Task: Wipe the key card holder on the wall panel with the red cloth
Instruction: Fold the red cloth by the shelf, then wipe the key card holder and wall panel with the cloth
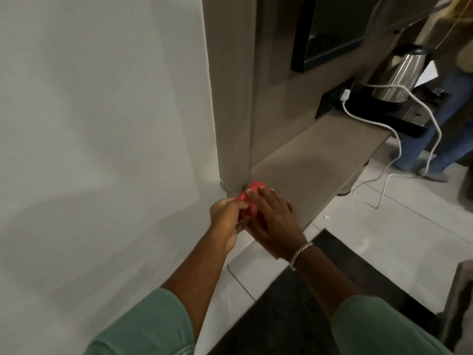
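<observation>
2 hands point(256, 221) outstretched, fingers point(266, 194) pressing the red cloth point(252, 198) together.

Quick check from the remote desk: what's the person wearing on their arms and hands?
Both arms have green sleeves pushed up above the elbows. A silver chain bracelet circles the right wrist. The left hand and right hand are bare, no gloves.

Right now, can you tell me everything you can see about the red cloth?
The bunched-up red cloth looks soft and crumpled, bright red all over, with no pattern visible. Both hands hold it: the left hand pinches its near side, and the right hand lies flat on top, fingers spread over it. It is at the near corner of the grey wooden shelf, beside the grey wall panel. Most of it is hidden under the hands.
</observation>
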A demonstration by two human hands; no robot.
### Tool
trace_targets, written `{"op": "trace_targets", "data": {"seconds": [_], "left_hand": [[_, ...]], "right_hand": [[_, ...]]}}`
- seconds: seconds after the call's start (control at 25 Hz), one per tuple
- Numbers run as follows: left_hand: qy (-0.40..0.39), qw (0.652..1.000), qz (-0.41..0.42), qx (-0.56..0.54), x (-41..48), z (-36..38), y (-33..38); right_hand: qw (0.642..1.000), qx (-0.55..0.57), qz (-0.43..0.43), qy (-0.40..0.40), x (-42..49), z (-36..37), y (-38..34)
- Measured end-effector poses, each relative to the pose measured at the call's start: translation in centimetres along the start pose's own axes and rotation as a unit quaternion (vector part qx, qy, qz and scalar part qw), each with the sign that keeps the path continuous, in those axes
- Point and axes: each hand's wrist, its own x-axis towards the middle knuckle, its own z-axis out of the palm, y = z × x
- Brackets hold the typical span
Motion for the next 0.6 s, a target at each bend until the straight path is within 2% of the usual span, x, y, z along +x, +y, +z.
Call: {"op": "trace_targets", "data": {"seconds": [0.12,0.2,0.28,0.36,0.48,0.6], "left_hand": [[-0.067,0.995,0.060,0.034,-3.6,-4.1,3.3],[-0.089,0.989,0.107,0.040,-6.5,-7.5,6.6],[-0.100,0.982,0.154,0.052,-10.4,-11.4,10.1],[-0.076,0.967,0.219,0.110,-14.9,-15.5,13.3],[-0.039,0.918,0.341,0.201,-22.8,-22.2,18.1],[0.024,0.835,0.493,0.243,-31.3,-29.0,22.2]], "right_hand": [[0.996,-0.045,-0.058,0.049,-1.0,-1.7,-5.5],[0.991,-0.030,-0.094,0.092,-1.1,-3.1,-10.5],[0.979,0.006,-0.141,0.145,-1.1,-4.2,-16.1],[0.962,0.049,-0.183,0.194,-1.1,-5.1,-22.2],[0.925,0.091,-0.251,0.269,-1.1,-6.8,-32.1],[0.865,0.158,-0.331,0.343,-1.4,-9.1,-42.2]]}}
